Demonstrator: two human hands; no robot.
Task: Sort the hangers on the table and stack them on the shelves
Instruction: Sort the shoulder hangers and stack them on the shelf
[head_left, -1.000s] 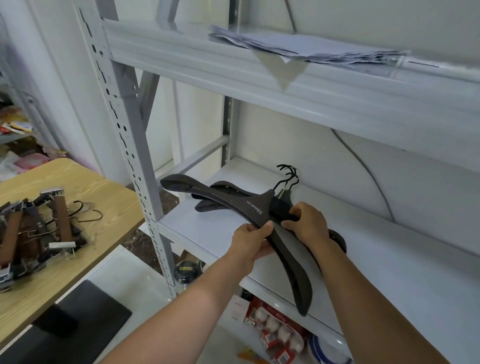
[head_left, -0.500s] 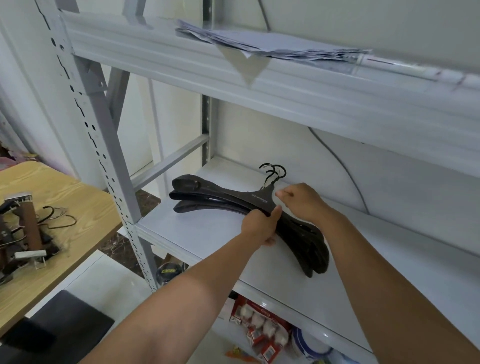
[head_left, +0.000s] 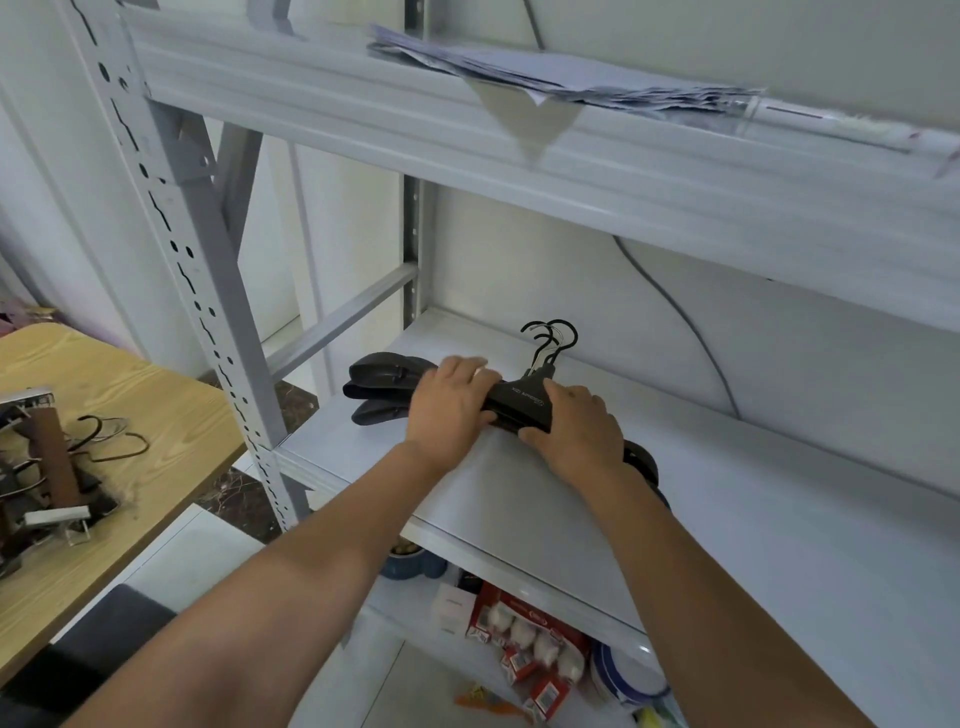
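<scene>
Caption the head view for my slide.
Left hand and right hand hold stacked black hangers on the white shelf.

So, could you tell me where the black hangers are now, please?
Head view: the black hangers lie on the white shelf, toward its left end, gripped by the left hand and right hand.

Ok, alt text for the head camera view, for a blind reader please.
A person's left hand and right hand hold a stack of black hangers flat on a white shelf. Brown clip hangers lie on a wooden table at left.
</scene>
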